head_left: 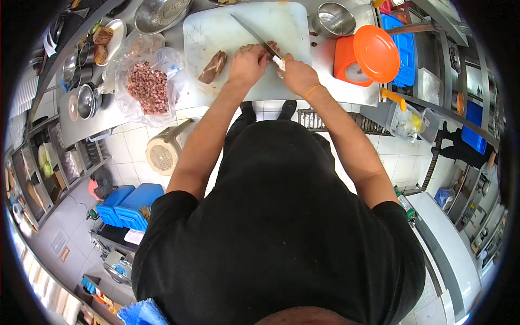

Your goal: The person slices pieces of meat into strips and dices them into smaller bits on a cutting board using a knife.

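black shirt (281,206) nearest, arms (208,135) stretch forward, right grip (300,77) wrapped round knife (251,33), left grip (247,64) bent at meat (273,46), closure unclear.

At top centre I see a pale-handled knife (254,35) slanting, tip toward upper left; reddish-brown meat (273,45) lies just beside its blade.

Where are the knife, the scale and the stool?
Knife (254,34): head view, on the blade.
Scale (376,54): head view, on the orange pan.
Stool (162,155): head view, on the seat.
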Available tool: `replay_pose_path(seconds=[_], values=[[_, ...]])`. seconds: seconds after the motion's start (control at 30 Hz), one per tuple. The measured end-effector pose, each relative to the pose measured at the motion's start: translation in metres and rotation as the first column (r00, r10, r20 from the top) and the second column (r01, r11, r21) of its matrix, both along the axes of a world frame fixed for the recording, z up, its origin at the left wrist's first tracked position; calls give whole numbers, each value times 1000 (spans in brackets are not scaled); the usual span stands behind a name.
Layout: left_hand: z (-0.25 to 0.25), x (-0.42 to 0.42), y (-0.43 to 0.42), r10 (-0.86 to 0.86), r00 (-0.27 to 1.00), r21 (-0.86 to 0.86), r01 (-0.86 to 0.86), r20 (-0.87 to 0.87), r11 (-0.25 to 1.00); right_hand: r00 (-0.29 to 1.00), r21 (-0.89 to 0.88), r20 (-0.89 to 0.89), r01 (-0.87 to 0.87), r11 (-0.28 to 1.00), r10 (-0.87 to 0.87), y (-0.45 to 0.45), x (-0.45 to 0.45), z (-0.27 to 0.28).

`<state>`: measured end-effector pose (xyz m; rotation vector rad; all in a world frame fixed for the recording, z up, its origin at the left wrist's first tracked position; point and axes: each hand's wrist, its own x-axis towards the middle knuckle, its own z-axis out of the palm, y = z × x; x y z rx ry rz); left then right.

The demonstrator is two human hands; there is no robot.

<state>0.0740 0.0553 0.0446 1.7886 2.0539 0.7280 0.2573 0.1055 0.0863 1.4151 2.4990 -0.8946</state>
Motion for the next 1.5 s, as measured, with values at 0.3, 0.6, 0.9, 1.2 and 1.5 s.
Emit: replay_pose_path(seconds=[0.3,0.6,0.9,1.2,1.5], values=[[-1,0,-5,20,993,-24,-23,-115,999,996,15,72,-53,998,52,-25,29,43],[-11,-3,-4,-10,995,49,15,-97,999,1000,9,-2,-26,1000,26,-13,-1,-13],[-3,-5,-13,83,997,38,-83,2,996,992,-71,96,-71,995,78,-12,6,60],[-14,-8,-9,-7,996,106,16,-86,994,999,-35,-15,42,999,-42,-23,-14,-10],[-12,-12,-20,66,998,102,-66,2,993,991,-135,124,-23,991,40,-21,3,65]])
